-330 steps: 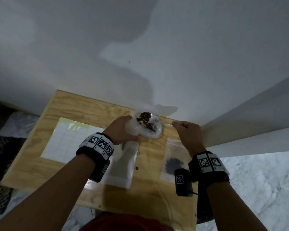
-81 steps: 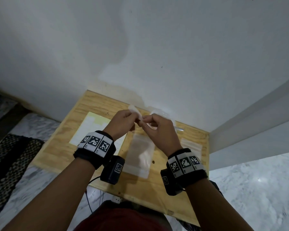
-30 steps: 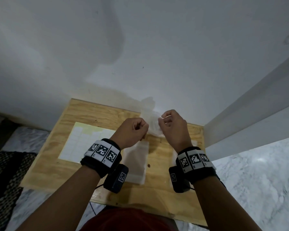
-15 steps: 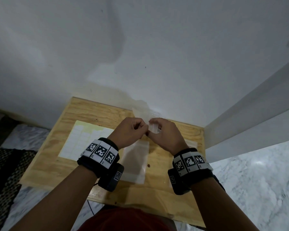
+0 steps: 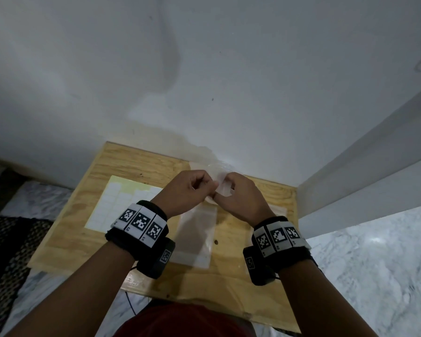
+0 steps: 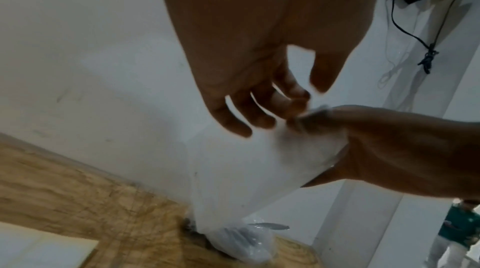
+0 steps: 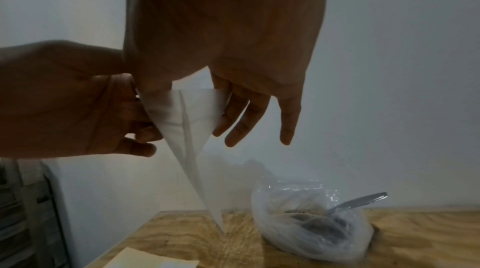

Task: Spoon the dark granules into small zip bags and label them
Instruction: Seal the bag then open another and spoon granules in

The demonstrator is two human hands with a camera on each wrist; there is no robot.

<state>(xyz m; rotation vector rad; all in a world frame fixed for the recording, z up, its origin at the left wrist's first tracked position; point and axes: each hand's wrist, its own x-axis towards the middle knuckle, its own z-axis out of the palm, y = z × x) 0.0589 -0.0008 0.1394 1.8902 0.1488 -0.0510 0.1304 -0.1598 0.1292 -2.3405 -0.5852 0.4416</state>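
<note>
Above the back of the plywood table [image 5: 231, 283], both hands hold up one small clear zip bag [image 5: 223, 188]. My left hand [image 5: 204, 188] pinches its left edge near the mouth. My right hand [image 5: 225, 190] grips the right side with thumb and fingers. In the right wrist view the small bag [image 7: 187, 125] hangs to a point just above the wood and looks empty. The big plastic bag of dark granules [image 7: 311, 227] lies by the wall with the metal spoon [image 7: 358, 202] standing in it. In the left wrist view this bag [image 6: 246, 245] lies below the hands.
A sheet of white labels [image 5: 122, 205] lies on the left of the table. A stack of empty zip bags [image 5: 197, 237] lies in the middle. Another zip bag [image 5: 276, 210] lies partly under my right wrist. White walls close the back and right.
Eleven seconds ago my right hand held the spoon in the granule bag, which my left hand steadied. Now both hands hold a small zip bag, and have drawn closer within the last second.
</note>
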